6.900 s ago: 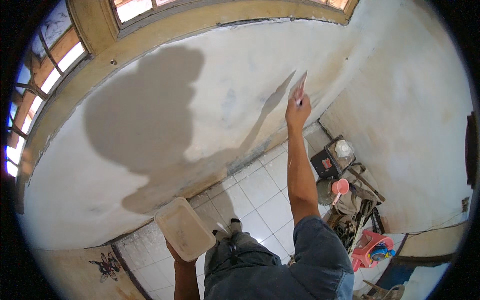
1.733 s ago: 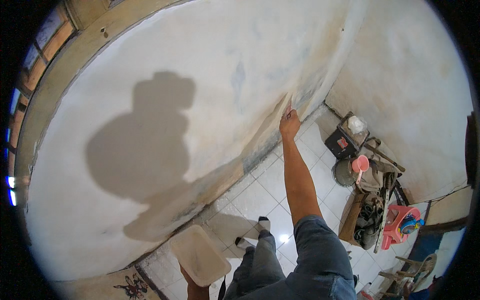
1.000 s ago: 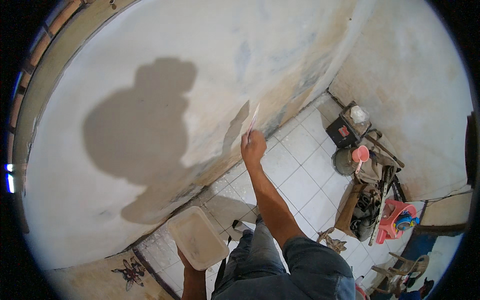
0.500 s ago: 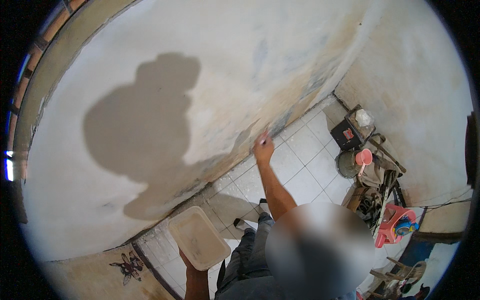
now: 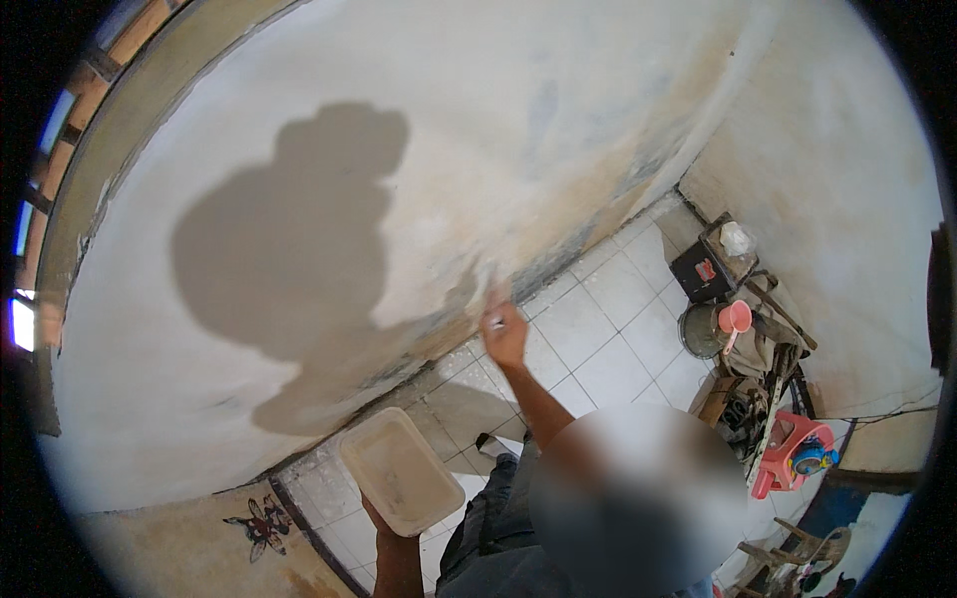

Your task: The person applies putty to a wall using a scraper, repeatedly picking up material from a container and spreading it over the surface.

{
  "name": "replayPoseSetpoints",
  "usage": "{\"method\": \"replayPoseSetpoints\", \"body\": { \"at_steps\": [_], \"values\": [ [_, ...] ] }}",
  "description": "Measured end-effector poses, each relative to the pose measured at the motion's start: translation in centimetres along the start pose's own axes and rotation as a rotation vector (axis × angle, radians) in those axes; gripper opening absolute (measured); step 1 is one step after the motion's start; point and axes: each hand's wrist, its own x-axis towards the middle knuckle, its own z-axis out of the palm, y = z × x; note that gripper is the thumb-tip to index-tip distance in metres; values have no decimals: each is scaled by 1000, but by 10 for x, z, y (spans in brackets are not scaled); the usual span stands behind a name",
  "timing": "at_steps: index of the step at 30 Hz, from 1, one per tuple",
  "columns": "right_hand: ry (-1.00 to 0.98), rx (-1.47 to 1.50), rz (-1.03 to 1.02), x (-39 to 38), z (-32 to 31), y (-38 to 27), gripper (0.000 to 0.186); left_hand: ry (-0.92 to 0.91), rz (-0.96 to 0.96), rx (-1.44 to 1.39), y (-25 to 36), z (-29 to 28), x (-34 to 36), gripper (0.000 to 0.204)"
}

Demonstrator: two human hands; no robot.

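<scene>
My left hand (image 5: 379, 513) grips the near edge of a shallow, rectangular cream-coloured plastic tray (image 5: 401, 473), its fingers mostly hidden beneath it. Inside, the tray looks smeared, with a little residue. Out in front, my right hand (image 5: 505, 334) is closed up against the lower part of the wall (image 5: 439, 189). Something small and pale shows at its grip, but blur and the hand hide what it is. The wall there is patchy white and tan, with grey stains along its foot. A large shadow falls across it.
White floor tiles (image 5: 593, 324) run along the wall. At the right stand a black box (image 5: 701, 274) with a white bag (image 5: 736, 239), a dark bucket (image 5: 701, 331) with a pink dipper (image 5: 736, 317), and a pink plastic stool (image 5: 783, 453). A blurred patch (image 5: 638, 498) covers the lower middle.
My right hand has moved left and slightly down along the wall's foot. The tray stays in my left hand, and the whole view has shifted a little.
</scene>
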Motion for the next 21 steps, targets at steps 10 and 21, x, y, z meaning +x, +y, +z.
{"method": "replayPoseSetpoints", "body": {
  "at_steps": [10,21],
  "values": [
    [161,-75,1,148,7,4,20,27,38,23,-4,-6,-12,87],
    [41,-129,341,3,-8,39,18,66,65,13,0,8,-23,86]
  ]
}}
